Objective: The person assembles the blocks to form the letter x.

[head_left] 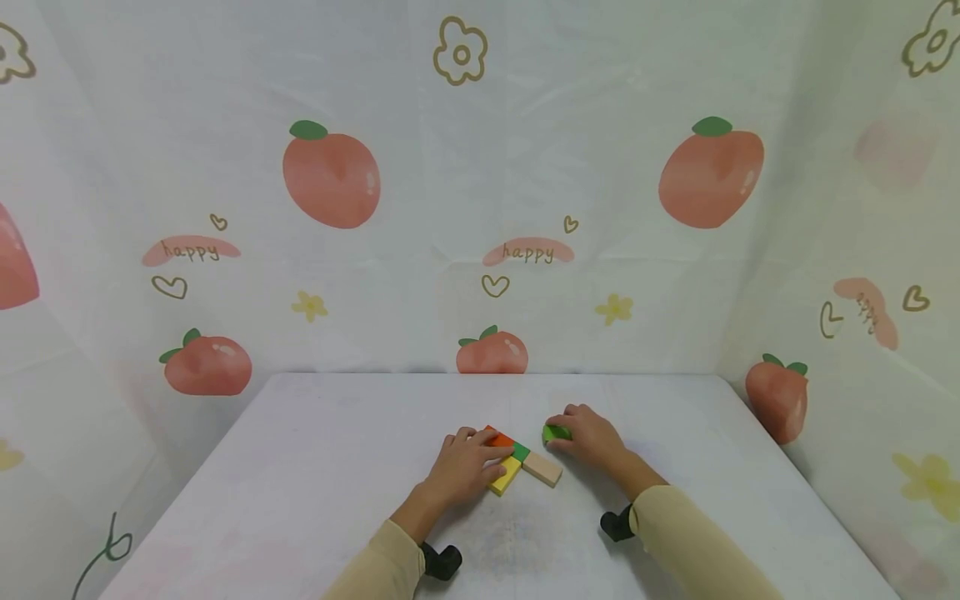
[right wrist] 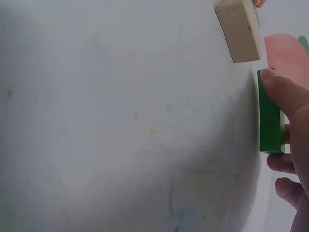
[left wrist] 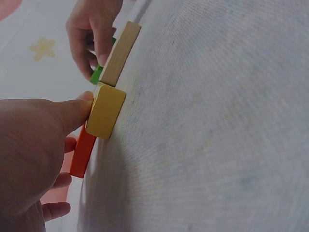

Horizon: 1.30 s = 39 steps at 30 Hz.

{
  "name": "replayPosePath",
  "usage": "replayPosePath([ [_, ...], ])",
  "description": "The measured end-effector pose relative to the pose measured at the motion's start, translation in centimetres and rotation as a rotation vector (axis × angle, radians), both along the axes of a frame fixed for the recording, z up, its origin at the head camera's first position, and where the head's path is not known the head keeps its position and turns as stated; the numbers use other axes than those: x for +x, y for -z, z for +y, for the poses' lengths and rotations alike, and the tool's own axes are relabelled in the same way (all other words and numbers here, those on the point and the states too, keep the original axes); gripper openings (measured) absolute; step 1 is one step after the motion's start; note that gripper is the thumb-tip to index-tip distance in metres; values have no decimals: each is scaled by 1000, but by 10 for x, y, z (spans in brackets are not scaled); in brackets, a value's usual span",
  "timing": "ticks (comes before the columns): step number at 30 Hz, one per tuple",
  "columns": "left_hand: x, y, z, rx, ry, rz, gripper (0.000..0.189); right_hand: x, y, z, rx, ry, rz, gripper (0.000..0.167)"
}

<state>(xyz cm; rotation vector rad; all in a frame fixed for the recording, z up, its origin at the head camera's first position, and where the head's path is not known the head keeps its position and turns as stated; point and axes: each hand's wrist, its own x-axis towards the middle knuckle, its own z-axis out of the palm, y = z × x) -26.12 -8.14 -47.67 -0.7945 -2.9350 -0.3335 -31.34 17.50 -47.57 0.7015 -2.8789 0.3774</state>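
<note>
My left hand (head_left: 467,467) lies over a flat group of wooden blocks, thumb against the yellow block (left wrist: 107,112) and fingers spread across the orange-red block (head_left: 500,438). A dark green block (head_left: 521,452) shows at the centre of the group, partly under a fingertip. A plain wood block (head_left: 543,469) extends from it toward the right. Apart from the group, my right hand (head_left: 591,437) pinches a bright green block (right wrist: 272,116) between thumb and fingers, low over the table. Its far side is hidden behind the fingers.
The blocks lie on a white table (head_left: 300,500). Behind and beside it hangs a white curtain (head_left: 420,167) printed with peaches and flowers. Black wrist mounts (head_left: 442,562) stick out below both sleeves, close over the tabletop.
</note>
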Motion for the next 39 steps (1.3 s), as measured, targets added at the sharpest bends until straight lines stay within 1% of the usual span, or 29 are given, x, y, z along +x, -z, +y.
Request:
replayPosePath([
  [5, -1, 1, 0, -6, 4, 4, 39, -1, 2, -3, 2, -13, -3, 35],
  [11, 0, 0, 0, -7, 2, 9, 40, -1, 2, -9, 28, -25, 4, 33],
  [20, 1, -1, 0, -13, 13, 27, 39, 3, 0, -14, 26, -40, 5, 34],
  [28, 1, -1, 0, -14, 12, 22, 40, 2, 1, -18, 34, -73, 19, 34],
  [39, -1, 1, 0, -24, 4, 24, 40, 5, -1, -18, 34, -120, 34, 31],
])
